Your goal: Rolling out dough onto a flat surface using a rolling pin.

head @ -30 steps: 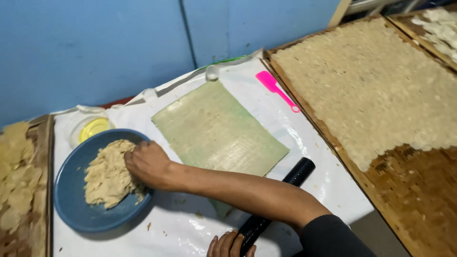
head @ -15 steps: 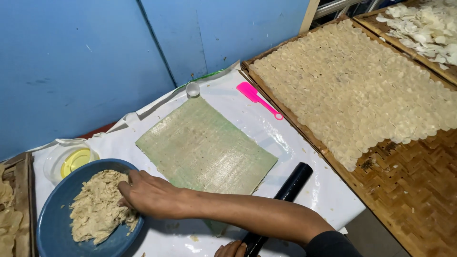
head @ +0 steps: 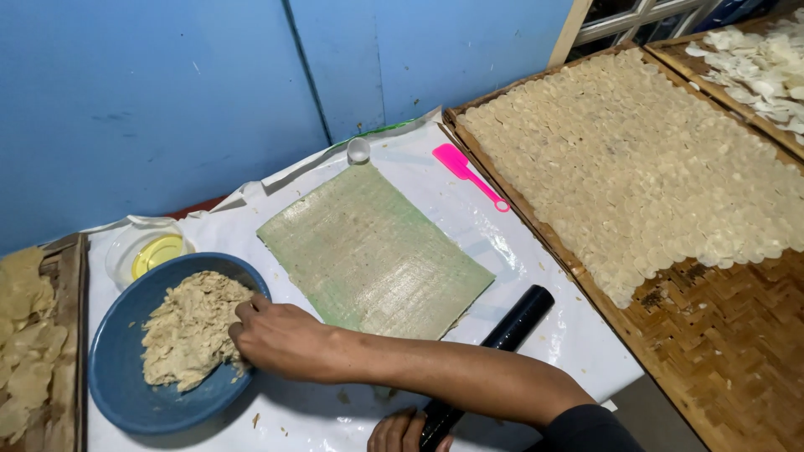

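**Here, reaching into the dough bowl**

Now we are crossing our right hand (head: pixel 280 337) over to the blue bowl (head: pixel 126 393) at the left of the tabletop (head: pixel 536 251), its fingers (head: pixel 244 311) curling together and digging into the tan dough (head: pixel 188 331) heaped there. Our left hand (head: pixel 400 432) is lying at the near edge, fingers wrapping the black rolling pin (head: pixel 502 339), probably to keep it from rolling. The green mat (head: pixel 373 255) is lying flat between bowl and bamboo tray (head: pixel 720 335), near enough to receive dough. A pink scraper (head: pixel 469 174) and a dish of yellow oil (head: pixel 155 251) are waiting within reach.
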